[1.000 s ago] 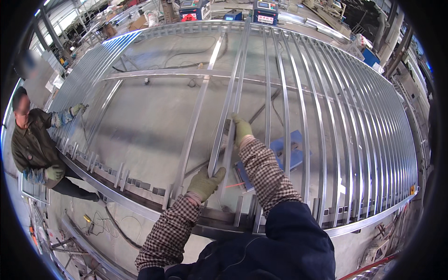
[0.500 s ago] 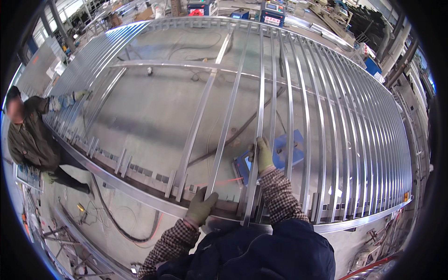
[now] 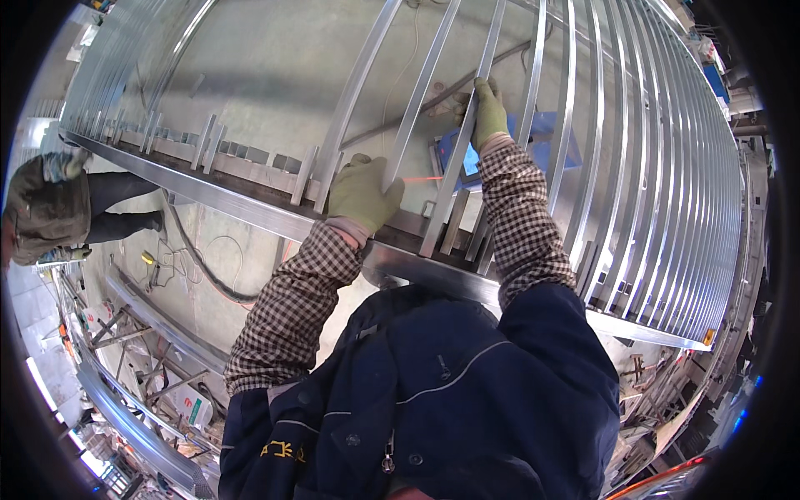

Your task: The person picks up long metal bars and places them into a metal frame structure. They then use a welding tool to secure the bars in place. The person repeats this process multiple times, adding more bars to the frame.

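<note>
My gloved left hand [image 3: 362, 192] is closed round the near end of a square metal bar [image 3: 421, 83], just above the frame's near rail [image 3: 242, 204]. To its right, my gloved right hand [image 3: 487, 117] grips the neighbouring metal bar [image 3: 450, 179] farther along, fingers wrapped over its left side. That bar's near end meets the rail. Both bars slant away from me across the large metal frame. Most of my left fingertips are hidden behind the glove's back.
Many parallel bars [image 3: 596, 142] fill the frame's right side. Short upright stubs [image 3: 204, 146] line the near rail. A blue machine [image 3: 562, 137] lies beneath the bars. Another person [image 3: 50, 204] stands at the left. A dark cable [image 3: 200, 267] crosses the floor.
The view has tilted downward, showing more of my jacket. Both hands stay on their bars. The other person's arm, earlier stretched over the frame, is now drawn back near its edge.
</note>
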The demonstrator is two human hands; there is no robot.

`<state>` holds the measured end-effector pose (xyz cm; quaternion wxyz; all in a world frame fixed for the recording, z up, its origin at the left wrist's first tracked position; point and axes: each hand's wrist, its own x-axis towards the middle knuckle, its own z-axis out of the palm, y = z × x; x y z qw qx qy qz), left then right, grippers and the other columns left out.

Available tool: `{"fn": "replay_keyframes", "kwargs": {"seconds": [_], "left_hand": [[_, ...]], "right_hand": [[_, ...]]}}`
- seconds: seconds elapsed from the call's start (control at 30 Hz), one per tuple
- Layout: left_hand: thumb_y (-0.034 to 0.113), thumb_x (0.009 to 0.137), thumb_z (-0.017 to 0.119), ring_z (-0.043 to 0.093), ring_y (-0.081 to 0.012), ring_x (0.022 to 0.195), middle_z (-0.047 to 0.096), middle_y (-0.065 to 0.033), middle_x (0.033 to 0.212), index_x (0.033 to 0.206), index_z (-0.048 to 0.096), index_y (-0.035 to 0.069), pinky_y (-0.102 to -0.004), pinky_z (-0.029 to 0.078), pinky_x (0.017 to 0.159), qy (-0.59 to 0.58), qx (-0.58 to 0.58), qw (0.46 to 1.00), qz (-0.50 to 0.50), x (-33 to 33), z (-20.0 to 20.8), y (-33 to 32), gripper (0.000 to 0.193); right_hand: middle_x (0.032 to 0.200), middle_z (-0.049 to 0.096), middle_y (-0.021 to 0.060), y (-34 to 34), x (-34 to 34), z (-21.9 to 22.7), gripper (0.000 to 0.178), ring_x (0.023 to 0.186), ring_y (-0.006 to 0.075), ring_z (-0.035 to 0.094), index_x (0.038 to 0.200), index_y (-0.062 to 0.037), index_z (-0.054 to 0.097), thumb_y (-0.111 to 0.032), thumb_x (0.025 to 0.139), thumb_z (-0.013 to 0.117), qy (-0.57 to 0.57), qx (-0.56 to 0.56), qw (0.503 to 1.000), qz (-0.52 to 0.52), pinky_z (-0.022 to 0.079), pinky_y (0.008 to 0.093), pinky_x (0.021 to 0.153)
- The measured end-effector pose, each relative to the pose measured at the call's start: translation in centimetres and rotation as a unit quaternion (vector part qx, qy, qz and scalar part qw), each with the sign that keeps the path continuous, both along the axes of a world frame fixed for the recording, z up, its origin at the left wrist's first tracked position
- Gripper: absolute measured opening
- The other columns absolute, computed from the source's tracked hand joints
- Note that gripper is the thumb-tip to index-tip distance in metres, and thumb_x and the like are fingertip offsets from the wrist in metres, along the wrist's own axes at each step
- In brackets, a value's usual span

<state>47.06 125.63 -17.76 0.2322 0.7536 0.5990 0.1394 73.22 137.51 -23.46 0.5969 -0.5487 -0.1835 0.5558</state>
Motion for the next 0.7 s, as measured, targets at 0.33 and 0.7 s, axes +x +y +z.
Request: {"fn": "replay_keyframes", "kwargs": {"seconds": [0.33,0.7], "left_hand": [[0.044,0.090,0.074,0.070,-0.0398,0.097,0.068,-0.0192,0.106,0.098,0.073,0.005,-0.0525,0.055,0.085,0.079,-0.028,0.996,-0.041,2.1,-0.2,-0.3,0.040],[0.030,0.097,0.072,0.073,-0.0296,0.081,0.074,-0.0170,0.096,0.128,0.073,0.004,-0.0416,0.058,0.076,-0.194,0.033,0.977,0.087,-4.0,0.3,-1.0,0.040]], "right_hand": [[0.101,0.072,0.0156,-1.2,3.1,-0.7,0.048,0.072,0.0248,0.068,0.156,-0.0301,0.040,-0.041,0.112,0.053,0.003,-0.059,0.998,-0.007,0.054,0.0356,0.056],[0.105,0.075,0.0152,-0.8,3.1,-2.5,0.050,0.082,0.0294,0.074,0.155,-0.0235,0.044,-0.039,0.110,0.058,-0.048,-0.066,0.996,0.037,0.061,0.0432,0.070]]}}
